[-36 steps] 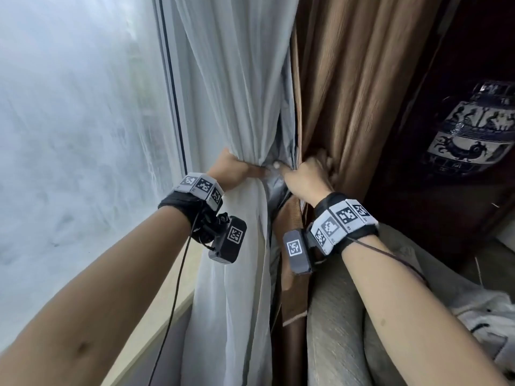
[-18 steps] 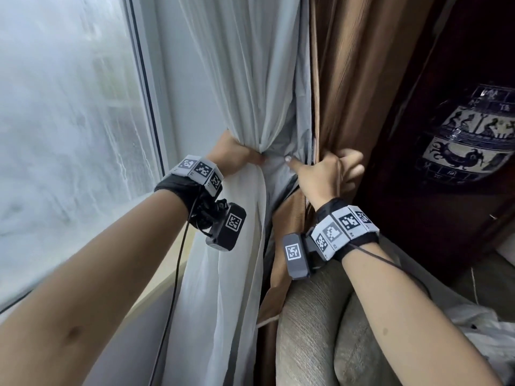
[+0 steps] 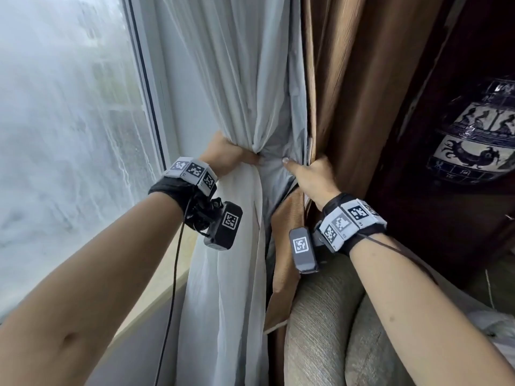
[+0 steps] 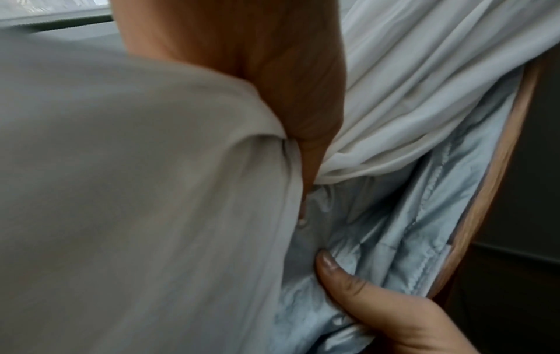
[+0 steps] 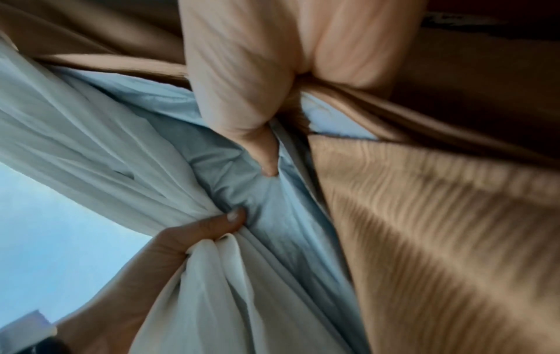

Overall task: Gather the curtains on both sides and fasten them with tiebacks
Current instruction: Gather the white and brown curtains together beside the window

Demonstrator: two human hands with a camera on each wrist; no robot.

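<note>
Window [image 3: 69, 135] left; left hand [image 3: 225, 158] grips white curtain [image 3: 237, 79], right hand [image 3: 315, 179] grips brown curtain [image 3: 362, 93].

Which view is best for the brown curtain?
Head: the brown curtain hangs full-length beside the right hand. Right wrist shows blurred folds close up; left wrist only an edge strip.

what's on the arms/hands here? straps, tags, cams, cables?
Both forearms are bare, no sleeves, no gloves on the left hand or right hand. Each wrist has a black strap topped by white blocks printed with black square markers. A dark grey camera box with its own marker hangs under each wrist. A thin black cable runs back along each arm.
</note>
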